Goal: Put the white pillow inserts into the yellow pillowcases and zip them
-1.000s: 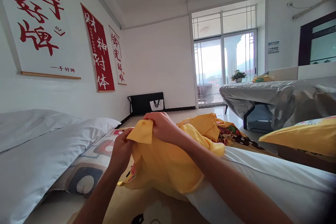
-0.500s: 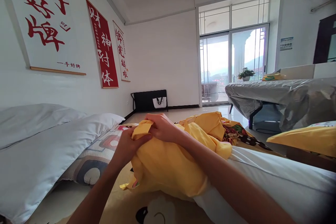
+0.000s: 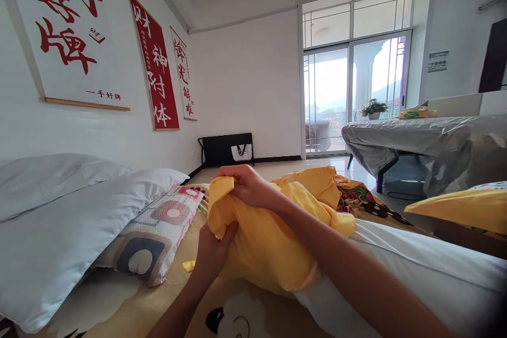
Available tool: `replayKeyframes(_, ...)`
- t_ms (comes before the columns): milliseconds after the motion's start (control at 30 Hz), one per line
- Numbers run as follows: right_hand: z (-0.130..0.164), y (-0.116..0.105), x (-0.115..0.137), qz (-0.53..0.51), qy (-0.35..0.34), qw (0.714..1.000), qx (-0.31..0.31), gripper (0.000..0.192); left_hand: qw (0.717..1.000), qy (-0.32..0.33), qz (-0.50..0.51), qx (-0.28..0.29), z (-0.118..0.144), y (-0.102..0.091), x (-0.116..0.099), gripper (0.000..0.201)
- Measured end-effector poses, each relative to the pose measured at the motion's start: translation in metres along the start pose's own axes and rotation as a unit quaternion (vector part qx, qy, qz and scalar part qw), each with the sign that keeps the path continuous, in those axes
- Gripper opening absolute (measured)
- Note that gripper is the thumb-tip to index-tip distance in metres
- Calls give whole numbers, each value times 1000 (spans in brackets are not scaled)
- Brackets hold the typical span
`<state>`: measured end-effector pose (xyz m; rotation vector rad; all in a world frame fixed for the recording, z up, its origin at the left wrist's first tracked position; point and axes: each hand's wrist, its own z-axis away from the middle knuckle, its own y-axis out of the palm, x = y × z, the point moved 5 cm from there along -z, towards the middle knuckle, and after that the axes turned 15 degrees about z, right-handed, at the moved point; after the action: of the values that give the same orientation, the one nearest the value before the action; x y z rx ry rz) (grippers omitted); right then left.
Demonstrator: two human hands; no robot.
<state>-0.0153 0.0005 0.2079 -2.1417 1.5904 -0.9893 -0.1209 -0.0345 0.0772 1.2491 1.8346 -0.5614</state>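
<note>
Our right hand [image 3: 247, 186] pinches the top edge of the yellow cloth [image 3: 265, 245]; our left hand [image 3: 214, 251], just below those fingers, pinches a lower fold between thumb and fingers. The cloth drapes down from our fingers and off to their right, where it meets white fabric [image 3: 420, 259]. Left of our fingers lie a patterned pillow [image 3: 168, 232] and, farther left, a white pillow [image 3: 99, 216].

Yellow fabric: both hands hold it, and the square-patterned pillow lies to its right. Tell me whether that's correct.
No: the head view shows the square-patterned pillow to the left of the yellow fabric, not the right. The left hand and right hand do hold it.
</note>
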Motion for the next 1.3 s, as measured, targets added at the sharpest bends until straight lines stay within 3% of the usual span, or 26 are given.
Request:
replayKeyframes(167,1,-7,-7,-39,28,999,-6,9,986,-63,152,-1,-7,-3,19,35)
replayKeyframes(233,2,-13,-13,-40,48,998,-25,8,986,-39,160,4,-7,-7,21,34)
replayKeyframes(400,2,-18,-21,-43,74,996,-41,8,995,56,34,77,-3,-3,15,35)
replayKeyframes(567,0,-10,-17,-37,54,998,-18,8,989,58,-132,21,-13,2,18,23)
replayKeyframes(667,-1,-11,-19,-22,50,998,-23,9,985,66,-155,37,-19,11,20,17)
replayKeyframes(800,-1,-20,-37,2,54,997,-53,10,987,73,-115,84,-17,25,30,20)
replayKeyframes(933,0,-29,-64,34,75,994,-68,17,991,73,-104,44,-14,23,40,27)
replayKeyframes(1133,2,-35,-77,117,115,983,-80,29,993,-64,101,16,-13,9,45,47)
replayKeyframes(1300,0,-33,-71,170,110,978,-54,32,984,-87,156,-19,-6,-4,47,44)
